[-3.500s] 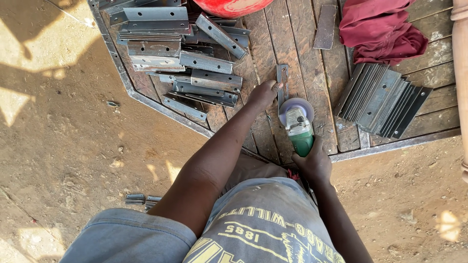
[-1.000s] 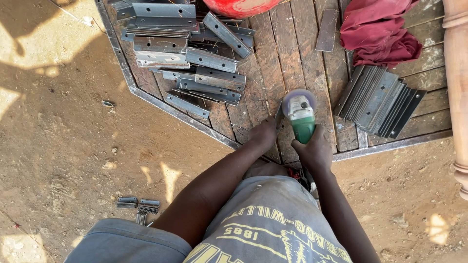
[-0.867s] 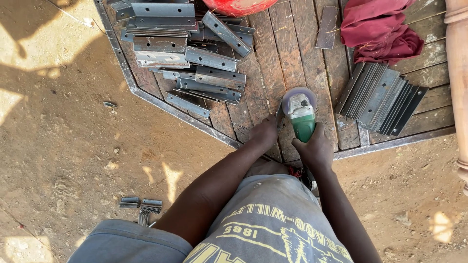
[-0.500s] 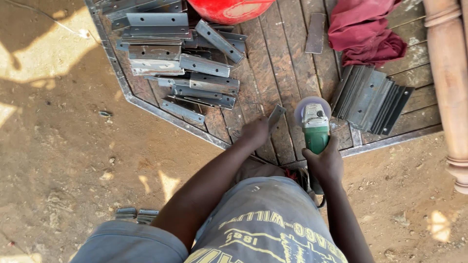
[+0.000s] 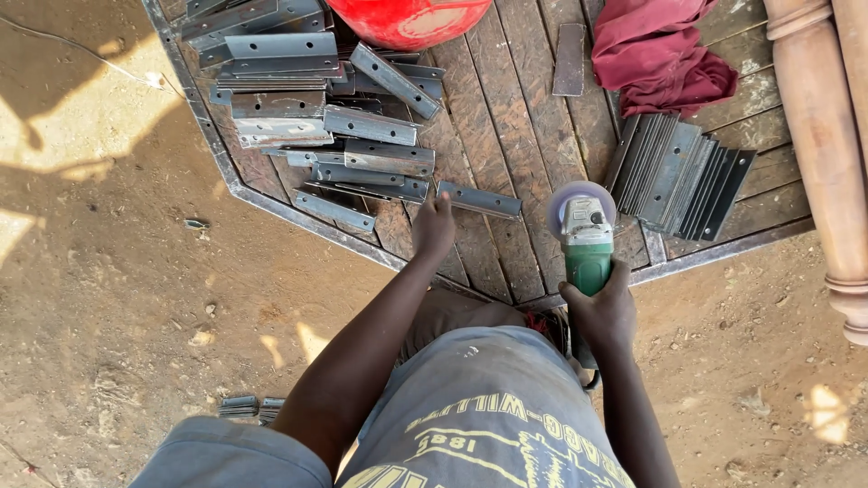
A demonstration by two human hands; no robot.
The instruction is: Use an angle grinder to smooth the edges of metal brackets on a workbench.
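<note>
My right hand [image 5: 602,308] grips the green body of an angle grinder [image 5: 585,231], whose disc end points away from me over the wooden platform [image 5: 506,136]. My left hand [image 5: 434,226] reaches forward and holds the near end of a flat grey metal bracket [image 5: 481,200] lying on the planks. To the left of that hand lies a loose heap of similar metal brackets [image 5: 316,108]. A neat stack of dark metal plates [image 5: 680,173] leans on edge to the right of the grinder.
A red round container [image 5: 407,18] stands at the platform's far edge. A dark red cloth [image 5: 665,59] lies at the back right beside a single flat plate [image 5: 570,59]. Turned wooden posts [image 5: 827,136] lie on the right. Dirt ground surrounds the metal-framed platform; small metal pieces [image 5: 246,407] lie near my knee.
My left hand has slid a bracket from beside the grinder toward the left, next to the heap. The grinder shifted slightly right in my right hand, and my view moved closer.
</note>
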